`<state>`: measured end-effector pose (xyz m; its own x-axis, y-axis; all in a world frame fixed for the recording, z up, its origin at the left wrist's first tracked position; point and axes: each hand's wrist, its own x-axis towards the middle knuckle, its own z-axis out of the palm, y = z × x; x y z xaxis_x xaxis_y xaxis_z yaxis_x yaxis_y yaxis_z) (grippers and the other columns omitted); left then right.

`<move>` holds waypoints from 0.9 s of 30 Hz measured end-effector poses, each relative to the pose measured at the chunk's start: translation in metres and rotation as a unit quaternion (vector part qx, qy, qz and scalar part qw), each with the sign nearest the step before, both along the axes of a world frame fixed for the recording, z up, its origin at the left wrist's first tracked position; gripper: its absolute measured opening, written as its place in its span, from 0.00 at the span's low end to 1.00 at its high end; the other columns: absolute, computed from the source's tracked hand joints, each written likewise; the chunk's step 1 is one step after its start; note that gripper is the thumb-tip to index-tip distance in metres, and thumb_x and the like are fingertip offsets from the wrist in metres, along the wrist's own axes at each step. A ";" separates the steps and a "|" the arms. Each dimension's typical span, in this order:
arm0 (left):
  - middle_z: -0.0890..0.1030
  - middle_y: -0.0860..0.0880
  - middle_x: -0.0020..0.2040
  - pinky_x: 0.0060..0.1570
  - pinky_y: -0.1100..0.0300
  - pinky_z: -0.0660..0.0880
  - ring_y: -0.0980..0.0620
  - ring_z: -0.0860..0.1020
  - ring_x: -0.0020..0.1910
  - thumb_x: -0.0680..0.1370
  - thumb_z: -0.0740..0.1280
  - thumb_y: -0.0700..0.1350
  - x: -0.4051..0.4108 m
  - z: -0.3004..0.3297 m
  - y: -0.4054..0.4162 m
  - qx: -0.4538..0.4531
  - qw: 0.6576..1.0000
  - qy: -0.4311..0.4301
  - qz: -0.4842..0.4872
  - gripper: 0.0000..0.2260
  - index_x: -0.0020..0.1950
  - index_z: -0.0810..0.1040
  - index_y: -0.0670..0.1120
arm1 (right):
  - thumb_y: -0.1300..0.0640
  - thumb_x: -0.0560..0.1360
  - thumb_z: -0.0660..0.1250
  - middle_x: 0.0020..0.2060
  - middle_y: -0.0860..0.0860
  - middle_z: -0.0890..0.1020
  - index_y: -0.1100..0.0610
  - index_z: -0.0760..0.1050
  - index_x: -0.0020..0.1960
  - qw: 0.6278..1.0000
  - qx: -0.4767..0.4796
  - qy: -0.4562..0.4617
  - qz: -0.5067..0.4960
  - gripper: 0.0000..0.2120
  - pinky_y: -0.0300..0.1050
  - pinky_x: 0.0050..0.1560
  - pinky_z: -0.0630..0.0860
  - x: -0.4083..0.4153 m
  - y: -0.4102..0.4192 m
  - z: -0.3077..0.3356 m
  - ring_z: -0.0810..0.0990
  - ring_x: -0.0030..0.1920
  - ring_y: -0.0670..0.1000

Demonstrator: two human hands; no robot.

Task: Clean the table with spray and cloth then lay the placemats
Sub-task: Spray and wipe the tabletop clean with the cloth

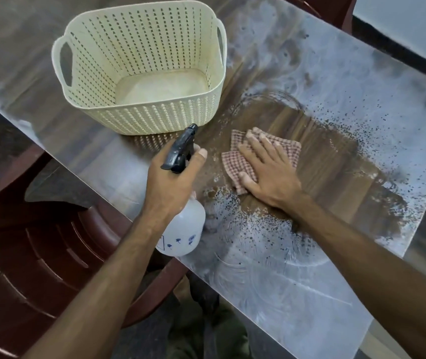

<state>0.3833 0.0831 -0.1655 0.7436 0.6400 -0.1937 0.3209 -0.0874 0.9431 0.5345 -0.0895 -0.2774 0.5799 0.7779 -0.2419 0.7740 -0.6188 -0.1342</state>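
Note:
My left hand (170, 182) grips the neck of a white spray bottle (184, 229) with a black trigger head, held over the table's near edge with its nozzle pointing toward the basket. My right hand (266, 172) lies flat with straight fingers on a red-and-white checked cloth (235, 167), pressing it onto the wooden table (336, 161). Around the cloth a wiped brown patch shows, ringed by droplets and a dusty grey film. No placemats are in view.
A cream perforated plastic basket (139, 117), with nothing in it, stands on the table just beyond the spray nozzle. A dark red plastic chair (38, 255) sits at the lower left by the table edge. Another chair back shows at the far top.

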 end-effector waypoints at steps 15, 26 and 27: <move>0.77 0.36 0.36 0.27 0.72 0.72 0.56 0.71 0.18 0.79 0.69 0.45 -0.055 0.015 -0.020 0.001 0.997 0.016 0.078 0.07 0.52 0.79 0.42 | 0.38 0.81 0.46 0.80 0.52 0.45 0.48 0.45 0.81 0.999 0.022 0.020 0.028 0.32 0.57 0.78 0.40 -0.084 0.000 0.002 0.42 0.80 0.54; 0.77 0.43 0.31 0.53 0.46 0.79 0.46 0.75 0.28 0.76 0.69 0.56 -0.112 0.003 -0.044 0.028 0.994 0.027 0.105 0.13 0.52 0.80 0.48 | 0.35 0.77 0.38 0.80 0.55 0.44 0.51 0.44 0.81 0.999 0.002 -0.006 -0.036 0.36 0.60 0.78 0.41 -0.063 0.021 0.002 0.41 0.80 0.57; 0.78 0.42 0.33 0.52 0.45 0.79 0.47 0.75 0.28 0.75 0.69 0.57 -0.115 0.001 -0.047 0.026 0.994 0.028 0.105 0.12 0.51 0.80 0.51 | 0.35 0.77 0.37 0.80 0.55 0.44 0.51 0.43 0.81 1.000 -0.001 -0.003 0.000 0.36 0.61 0.78 0.42 -0.077 0.025 0.002 0.41 0.80 0.57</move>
<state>0.2683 0.0363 -0.1643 0.5820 0.7898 -0.1936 0.3892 -0.0615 0.9191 0.4573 -0.0646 -0.2753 0.5807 0.7778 -0.2403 0.7754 -0.6184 -0.1279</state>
